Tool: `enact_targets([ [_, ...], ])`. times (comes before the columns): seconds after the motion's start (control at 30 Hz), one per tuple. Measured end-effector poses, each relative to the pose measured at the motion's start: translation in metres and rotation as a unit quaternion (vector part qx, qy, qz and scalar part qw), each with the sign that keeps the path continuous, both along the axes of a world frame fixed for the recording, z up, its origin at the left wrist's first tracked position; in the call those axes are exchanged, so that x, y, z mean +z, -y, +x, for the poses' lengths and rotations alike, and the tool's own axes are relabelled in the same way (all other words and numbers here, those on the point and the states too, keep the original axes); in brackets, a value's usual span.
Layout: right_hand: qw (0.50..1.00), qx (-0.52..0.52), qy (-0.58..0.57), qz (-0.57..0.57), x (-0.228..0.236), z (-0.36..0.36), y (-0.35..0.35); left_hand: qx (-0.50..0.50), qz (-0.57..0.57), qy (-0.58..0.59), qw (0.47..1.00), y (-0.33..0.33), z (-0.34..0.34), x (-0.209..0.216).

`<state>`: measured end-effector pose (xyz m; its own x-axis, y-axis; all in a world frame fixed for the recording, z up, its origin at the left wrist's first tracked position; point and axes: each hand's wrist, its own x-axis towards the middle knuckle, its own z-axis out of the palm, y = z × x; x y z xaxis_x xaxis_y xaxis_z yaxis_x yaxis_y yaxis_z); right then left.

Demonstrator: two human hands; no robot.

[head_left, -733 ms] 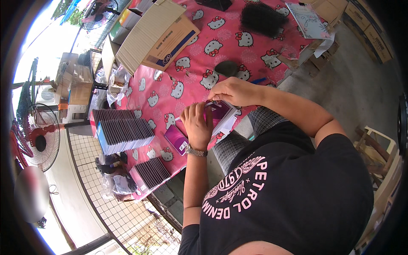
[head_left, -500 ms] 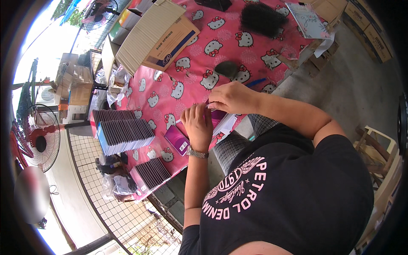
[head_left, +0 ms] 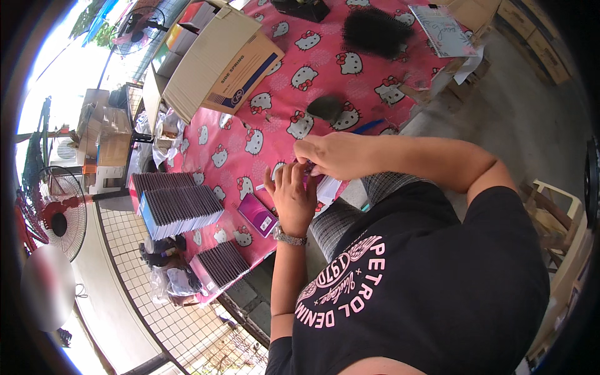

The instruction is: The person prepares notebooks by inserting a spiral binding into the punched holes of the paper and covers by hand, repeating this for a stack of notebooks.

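Both my hands are together over a purple-covered notebook (head_left: 307, 182) at the table's near edge, and they hide most of it. My left hand (head_left: 292, 194), with a metal watch at the wrist, curls its fingers over the notebook's edge. The fingertips of my right hand (head_left: 334, 155) are pinched together at the same edge; what they grip is too small to make out. White pages (head_left: 328, 189) show below the right hand. Beside my left wrist lies another purple booklet (head_left: 257, 214), flat on the table.
Coil-bound notebooks stand in a large stack (head_left: 181, 206) and a smaller stack (head_left: 222, 261) on the left. An open cardboard box (head_left: 240, 78) is at the back. A pile of black coils (head_left: 378, 32), a dark oval object (head_left: 326, 108) and a blue strip (head_left: 369, 126) lie farther off.
My right hand has shifted slightly left and down along the notebook's edge. The fingers of my left hand have spread a little. The whole view has shifted slightly.
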<state>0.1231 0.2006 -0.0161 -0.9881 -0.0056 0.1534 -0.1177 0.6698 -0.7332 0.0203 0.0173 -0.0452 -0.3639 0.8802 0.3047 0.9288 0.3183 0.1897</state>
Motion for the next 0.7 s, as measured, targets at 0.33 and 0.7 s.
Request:
enact_targets([
  [0.33, 0.946, 0.074, 0.048, 0.311, -0.154, -0.081, -0.121, 0.003, 0.013, 0.044, 0.999, 0.006, -0.011, -0.006],
  [0.7, 0.888, 0.146, 0.254, -0.355, -0.020, -0.023, -0.060, 0.022, 0.086, 0.032, 0.996, 0.002, -0.011, -0.013],
])
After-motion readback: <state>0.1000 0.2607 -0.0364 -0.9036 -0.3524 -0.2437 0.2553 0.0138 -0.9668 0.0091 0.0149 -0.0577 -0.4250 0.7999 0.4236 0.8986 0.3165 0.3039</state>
